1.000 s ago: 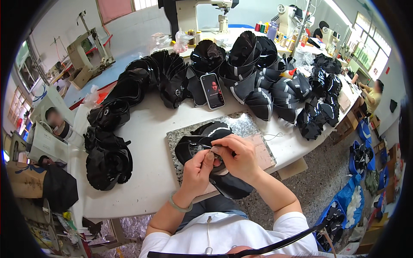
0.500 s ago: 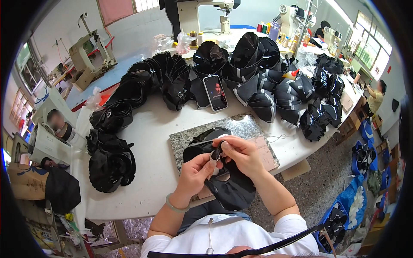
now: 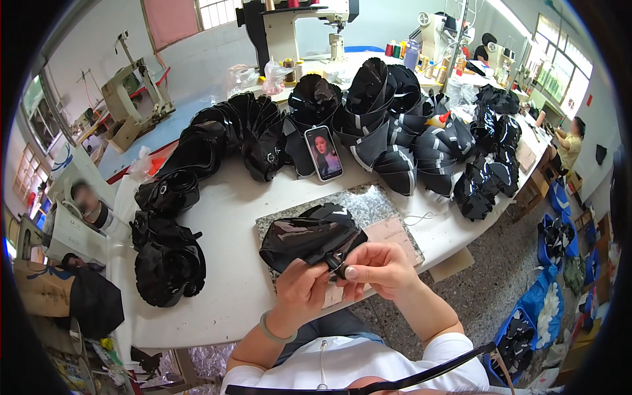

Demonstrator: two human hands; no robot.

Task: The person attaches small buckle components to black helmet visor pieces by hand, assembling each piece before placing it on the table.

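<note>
A glossy black shoe upper (image 3: 309, 234) lies over the speckled stone slab (image 3: 365, 197) in front of me, its smooth shiny side up. At its near edge, a narrow black strap (image 3: 336, 262) is pinched between my two hands. My left hand (image 3: 299, 293), with a pale bangle on the wrist, is closed on the strap from the left. From the right, the thumb and fingers of my right hand (image 3: 382, 270) close on the strap's end. A small shiny bit shows at the strap, perhaps a buckle, too small to tell. The fingers hide part of it.
Stacked black uppers (image 3: 227, 135) curve around the table's back and left, with more piles (image 3: 395, 131) at the right. A propped phone (image 3: 324, 153) stands behind the slab. A sewing machine (image 3: 283, 33) is at the back; blue bins (image 3: 513, 336) stand on the floor, right.
The shoe upper has been turned so its glossy outside now faces up and lies farther over the slab. Both hands have moved down towards me, still pinching at the strap.
</note>
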